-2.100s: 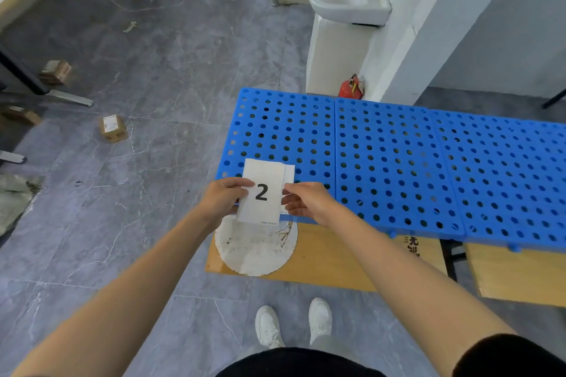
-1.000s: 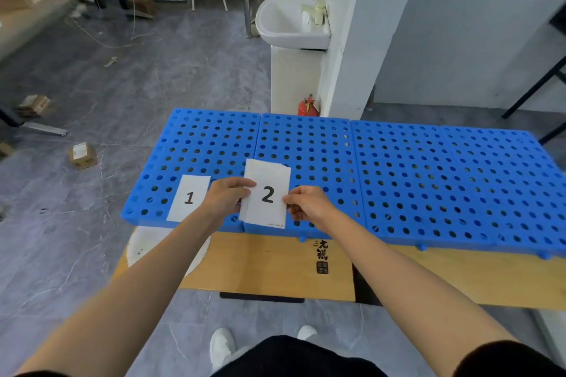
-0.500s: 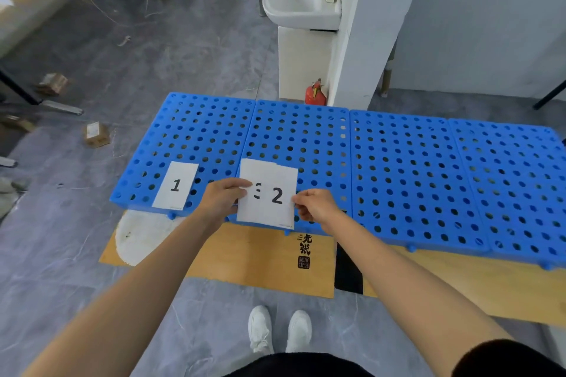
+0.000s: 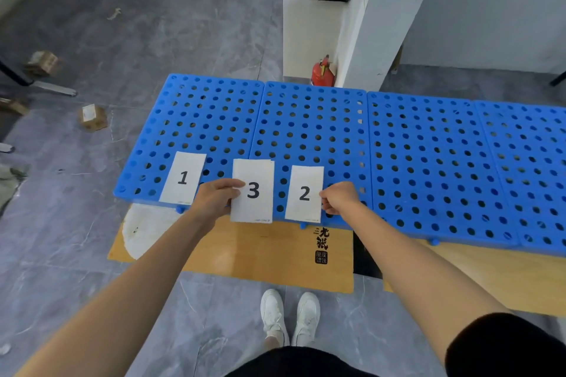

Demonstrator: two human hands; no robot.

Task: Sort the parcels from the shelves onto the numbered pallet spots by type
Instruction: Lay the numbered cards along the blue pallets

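At frame centre, card 3 (image 4: 253,191) is pinched by the left hand (image 4: 214,197) and card 2 (image 4: 304,193) by the curled fingers of the right hand (image 4: 338,197), over the blue pallet (image 4: 306,125).

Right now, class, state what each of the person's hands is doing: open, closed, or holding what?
Left hand: closed on the card marked 3.
Right hand: pinching the edge of the card marked 2.
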